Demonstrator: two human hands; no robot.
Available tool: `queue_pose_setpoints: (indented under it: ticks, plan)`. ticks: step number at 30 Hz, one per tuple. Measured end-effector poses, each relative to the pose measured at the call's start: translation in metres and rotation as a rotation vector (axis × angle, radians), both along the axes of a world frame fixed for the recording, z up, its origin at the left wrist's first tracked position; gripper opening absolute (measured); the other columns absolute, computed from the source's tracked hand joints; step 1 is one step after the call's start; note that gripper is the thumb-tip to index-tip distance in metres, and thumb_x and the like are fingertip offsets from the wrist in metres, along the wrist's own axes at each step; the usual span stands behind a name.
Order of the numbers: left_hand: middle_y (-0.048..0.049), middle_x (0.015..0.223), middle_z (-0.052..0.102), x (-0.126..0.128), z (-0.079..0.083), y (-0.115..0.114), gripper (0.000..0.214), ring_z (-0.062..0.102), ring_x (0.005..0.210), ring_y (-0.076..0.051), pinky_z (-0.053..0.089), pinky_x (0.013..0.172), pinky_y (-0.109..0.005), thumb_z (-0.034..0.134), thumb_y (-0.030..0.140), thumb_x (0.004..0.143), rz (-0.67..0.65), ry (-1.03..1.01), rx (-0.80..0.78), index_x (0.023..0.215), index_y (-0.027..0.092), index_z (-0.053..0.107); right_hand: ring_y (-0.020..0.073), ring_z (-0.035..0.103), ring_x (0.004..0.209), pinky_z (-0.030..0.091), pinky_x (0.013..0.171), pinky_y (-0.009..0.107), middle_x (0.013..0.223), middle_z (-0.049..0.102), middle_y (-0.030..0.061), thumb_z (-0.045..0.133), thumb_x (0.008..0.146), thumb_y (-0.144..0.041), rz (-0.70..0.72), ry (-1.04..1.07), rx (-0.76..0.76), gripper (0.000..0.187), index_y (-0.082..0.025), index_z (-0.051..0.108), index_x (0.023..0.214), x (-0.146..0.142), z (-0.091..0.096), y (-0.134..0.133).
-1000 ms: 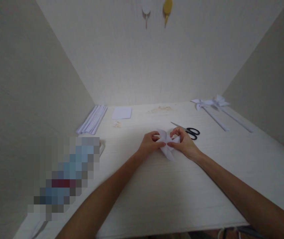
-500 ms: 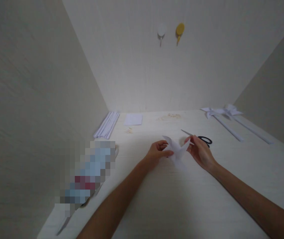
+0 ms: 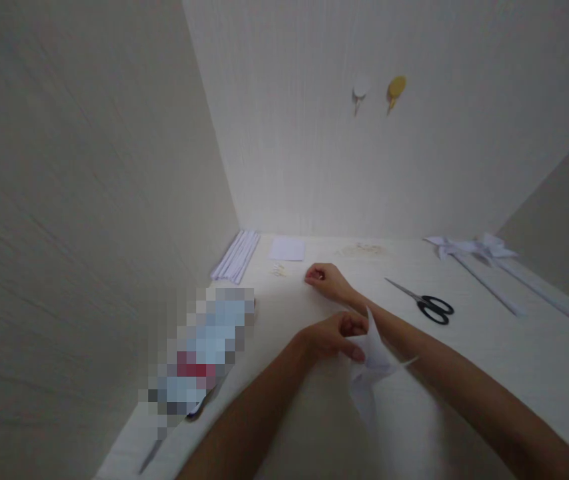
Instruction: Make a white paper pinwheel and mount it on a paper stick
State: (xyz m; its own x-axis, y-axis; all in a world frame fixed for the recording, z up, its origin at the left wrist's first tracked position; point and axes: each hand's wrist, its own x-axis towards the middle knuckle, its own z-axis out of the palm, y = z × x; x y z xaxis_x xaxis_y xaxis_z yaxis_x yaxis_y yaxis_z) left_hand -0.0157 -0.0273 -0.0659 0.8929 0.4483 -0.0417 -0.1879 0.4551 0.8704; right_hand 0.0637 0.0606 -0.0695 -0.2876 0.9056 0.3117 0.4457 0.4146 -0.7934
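Note:
My left hand (image 3: 337, 337) pinches a folded white paper pinwheel head (image 3: 374, 367) and holds it just above the table (image 3: 464, 373). My right hand (image 3: 325, 280) has crossed over the left forearm and reaches to the far left, fingers curled, close to a small heap of pins (image 3: 278, 270). Whether anything sits in those fingers cannot be made out.
A bundle of white paper sticks (image 3: 237, 256) lies along the left wall, a white paper square (image 3: 287, 249) beside it. Black-handled scissors (image 3: 427, 305) lie to the right. Two finished white pinwheels (image 3: 469, 248) rest at the far right. A blurred-out patch (image 3: 202, 350) covers the left.
My right hand let go of the paper and swung left across my left arm toward the pins. My left hand drew the paper nearer to me. The camera turned left.

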Motion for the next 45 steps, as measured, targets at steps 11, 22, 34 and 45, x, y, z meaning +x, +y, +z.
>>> queue_pose_setpoints:
  ticks: [11,22,34,45]
  plan:
    - [0.0028,0.047,0.057,-0.009,-0.004,0.004,0.044,0.047,0.038,-0.005,0.035,0.038,-0.015,0.081,0.030,0.026,0.047,-0.185,-0.053,0.057,0.010,0.058,0.0112,0.048,0.056,0.034,0.053,0.023,0.063,0.060,0.0016,0.061,0.063,-0.022,-0.121,-0.160,0.074,0.006,-0.016,0.063,0.063,-0.057,-0.017,0.044]
    - [0.0014,0.051,0.059,-0.009,-0.002,0.002,0.042,0.050,0.042,-0.006,0.037,0.041,-0.016,0.082,0.025,0.027,0.029,-0.163,-0.080,0.060,0.010,0.060,0.0109,0.048,0.062,0.034,0.055,0.022,0.072,0.061,0.0008,0.059,0.066,-0.026,-0.062,-0.270,0.099,0.009,-0.018,0.063,0.069,-0.058,-0.014,0.037]
    - [0.0012,0.051,0.059,-0.009,-0.002,0.002,0.043,0.051,0.042,-0.006,0.039,0.042,-0.015,0.082,0.026,0.028,0.003,-0.197,-0.059,0.060,0.009,0.060,0.0127,0.048,0.065,0.034,0.059,0.024,0.075,0.058,0.0020,0.051,0.070,-0.019,-0.040,-0.316,0.089,0.008,-0.018,0.059,0.073,-0.059,-0.014,0.035]
    - [0.0018,0.050,0.058,-0.009,-0.002,0.002,0.043,0.049,0.040,-0.006,0.037,0.041,-0.016,0.081,0.030,0.028,0.031,-0.191,-0.039,0.059,0.010,0.060,0.0137,0.048,0.071,0.037,0.066,0.026,0.075,0.055,0.0024,0.042,0.076,-0.017,-0.014,-0.131,0.078,0.011,-0.016,0.053,0.079,-0.057,-0.019,0.040]
